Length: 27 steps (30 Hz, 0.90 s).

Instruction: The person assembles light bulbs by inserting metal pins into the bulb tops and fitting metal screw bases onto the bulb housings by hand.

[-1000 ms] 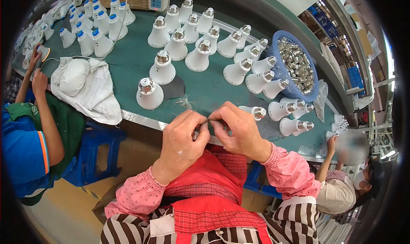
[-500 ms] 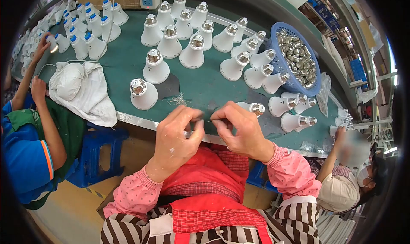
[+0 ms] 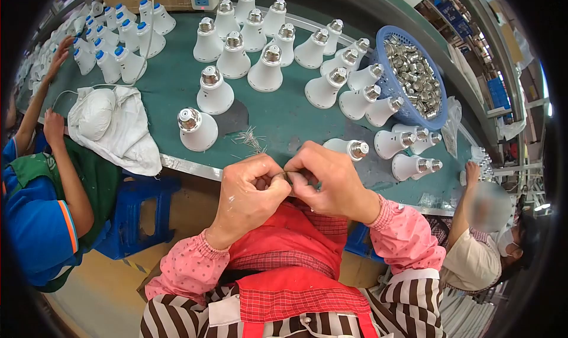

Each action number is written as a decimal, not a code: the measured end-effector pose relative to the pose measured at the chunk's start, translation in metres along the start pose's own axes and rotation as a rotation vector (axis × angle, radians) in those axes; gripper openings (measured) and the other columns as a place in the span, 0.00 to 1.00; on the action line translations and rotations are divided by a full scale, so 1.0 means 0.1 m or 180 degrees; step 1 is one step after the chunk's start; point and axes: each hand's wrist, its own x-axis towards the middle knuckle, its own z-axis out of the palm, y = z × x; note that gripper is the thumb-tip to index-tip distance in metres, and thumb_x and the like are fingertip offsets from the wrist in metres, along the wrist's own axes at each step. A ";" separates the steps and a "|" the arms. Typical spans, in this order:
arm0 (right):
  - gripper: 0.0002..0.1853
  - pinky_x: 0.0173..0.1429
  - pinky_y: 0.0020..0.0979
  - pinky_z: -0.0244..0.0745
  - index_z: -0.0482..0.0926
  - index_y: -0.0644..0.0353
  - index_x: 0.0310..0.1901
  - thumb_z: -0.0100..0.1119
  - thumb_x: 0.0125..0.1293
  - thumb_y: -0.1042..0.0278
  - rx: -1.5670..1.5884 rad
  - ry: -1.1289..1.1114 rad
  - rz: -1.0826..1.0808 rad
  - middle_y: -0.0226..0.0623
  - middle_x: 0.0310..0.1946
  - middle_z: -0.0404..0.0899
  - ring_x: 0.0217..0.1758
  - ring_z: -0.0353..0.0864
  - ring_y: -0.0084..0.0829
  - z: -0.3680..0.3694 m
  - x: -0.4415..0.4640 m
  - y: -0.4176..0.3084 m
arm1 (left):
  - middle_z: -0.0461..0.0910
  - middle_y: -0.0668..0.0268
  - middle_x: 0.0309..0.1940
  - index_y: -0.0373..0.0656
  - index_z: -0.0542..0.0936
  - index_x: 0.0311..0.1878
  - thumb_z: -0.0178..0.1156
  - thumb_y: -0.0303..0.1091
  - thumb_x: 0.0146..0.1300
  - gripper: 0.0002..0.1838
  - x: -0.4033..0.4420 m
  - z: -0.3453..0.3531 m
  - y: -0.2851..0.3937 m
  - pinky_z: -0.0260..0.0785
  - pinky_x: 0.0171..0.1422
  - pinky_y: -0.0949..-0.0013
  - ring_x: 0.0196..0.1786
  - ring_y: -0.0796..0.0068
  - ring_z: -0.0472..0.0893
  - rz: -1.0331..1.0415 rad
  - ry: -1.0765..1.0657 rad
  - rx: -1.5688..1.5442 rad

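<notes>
My left hand [image 3: 248,197] and my right hand [image 3: 331,181] meet at the table's front edge, fingers pinched and tips nearly touching. Something tiny and thin shows between the fingertips, too small to name. Just beyond lies a loose heap of thin silvery wire pins [image 3: 251,139]. A white bulb housing with a metal screw cap [image 3: 199,131] stands upright left of the heap. Close to my right hand, another capped bulb housing [image 3: 345,148] lies on its side, its cap pointing right.
Several capped bulb housings [image 3: 265,74] stand or lie across the green table [image 3: 171,54]. A blue basket [image 3: 387,80] holds metal caps. White cloth [image 3: 127,128] and blue-tipped housings [image 3: 126,66] are at left. Co-workers sit on both sides; a blue stool [image 3: 139,213] is at left.
My hands have come together; the gap between their fingertips has closed. The left co-worker's raised hand no longer holds the bulb housing seen earlier.
</notes>
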 end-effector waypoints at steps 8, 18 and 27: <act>0.06 0.35 0.31 0.76 0.83 0.65 0.42 0.69 0.64 0.77 0.0722 -0.0818 0.1001 0.40 0.33 0.82 0.30 0.83 0.31 -0.17 -0.15 -0.07 | 0.80 0.75 0.29 0.35 0.85 0.33 0.62 0.18 0.64 0.05 -0.05 -0.11 -0.07 0.60 0.32 0.80 0.31 0.92 0.70 -0.0194 -0.0158 -0.0357; 0.06 0.37 0.30 0.79 0.82 0.66 0.42 0.67 0.64 0.82 0.0830 0.0231 0.0798 0.39 0.36 0.82 0.34 0.85 0.28 0.06 -0.18 -0.07 | 0.78 0.75 0.27 0.35 0.82 0.31 0.64 0.20 0.64 0.04 -0.07 0.01 0.04 0.58 0.28 0.77 0.27 0.93 0.69 -0.0071 -0.0234 -0.0201; 0.11 0.37 0.37 0.79 0.79 0.64 0.46 0.67 0.63 0.83 -0.1351 0.0515 -0.0709 0.44 0.38 0.76 0.34 0.82 0.41 0.11 -0.11 0.09 | 0.81 0.72 0.25 0.34 0.83 0.33 0.64 0.22 0.66 0.04 0.05 0.14 -0.01 0.66 0.30 0.76 0.28 0.89 0.73 -0.0218 0.0012 -0.0300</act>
